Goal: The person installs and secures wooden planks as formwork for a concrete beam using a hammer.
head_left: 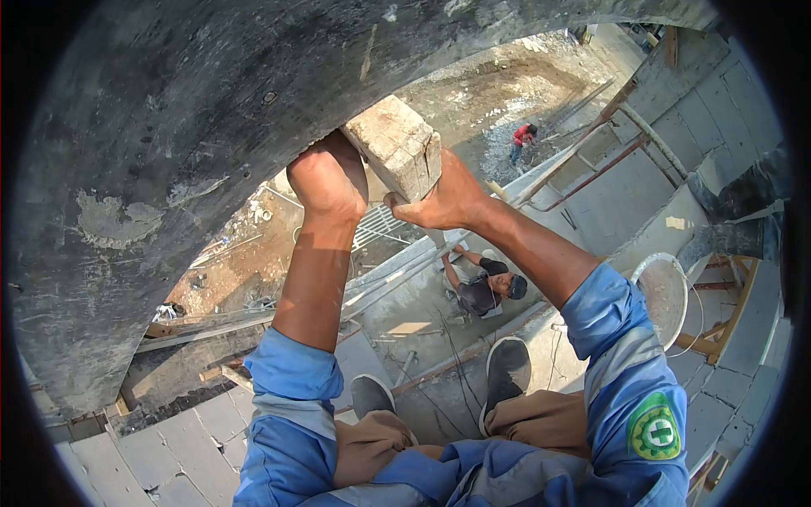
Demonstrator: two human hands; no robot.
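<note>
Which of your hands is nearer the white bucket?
Right. The right hand grips the block on the side towards the bucket; the left hand is farther off, beyond the block.

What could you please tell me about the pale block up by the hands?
The block is squared and chunky, with a rough off-white surface, worn edges and dark cracks or grooves; it looks like weathered timber, perhaps crusted with cement. It slants in view beside the dark panel. The right hand grips its near end; whether the left hand touches it is unclear.
</note>
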